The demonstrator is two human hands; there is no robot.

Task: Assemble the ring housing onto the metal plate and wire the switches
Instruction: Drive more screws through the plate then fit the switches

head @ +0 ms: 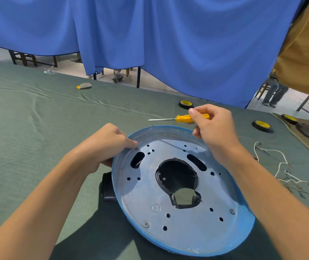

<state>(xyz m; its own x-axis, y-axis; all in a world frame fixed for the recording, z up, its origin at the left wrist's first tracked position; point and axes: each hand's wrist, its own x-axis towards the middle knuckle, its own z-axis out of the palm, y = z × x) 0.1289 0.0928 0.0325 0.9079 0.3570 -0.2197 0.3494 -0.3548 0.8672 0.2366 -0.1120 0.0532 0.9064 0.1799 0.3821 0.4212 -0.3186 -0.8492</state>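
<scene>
On the green cloth-covered table (37, 128), close in front of the person, lies the round silver metal plate with its blue ring housing around the edge (180, 192). The plate is tilted a little, the near side low and the far side raised, because a black plastic part (108, 186) sits under its left edge. Screws are seen at several holes near the rim; one small screw (136, 148) is just under the left fingertips.

The left hand (108, 145) holds the far left rim of the plate, its fingers curled over the blue edge and the fingertips pressed together at that screw. The right hand (213, 126) is above the far rim, not touching the plate, and pinches the yellow-handled screwdriver (183, 118) by its handle between thumb and fingers, the thin metal shaft pointing to the left.

The plate looks thin, stiff and rather light, so I judge that it will rock or slide on the soft cloth when the screwdriver pushes down. It is better to hold it by the rim, near the screw being worked. The central cut-out has rough edges, so fingers should stay away from there. The small screw is easy to lose on the cloth.

The white wires (281, 166) lie well apart to the right, near the black and yellow tape rolls (262, 125); they look thin and limp and will tangle easily.
</scene>
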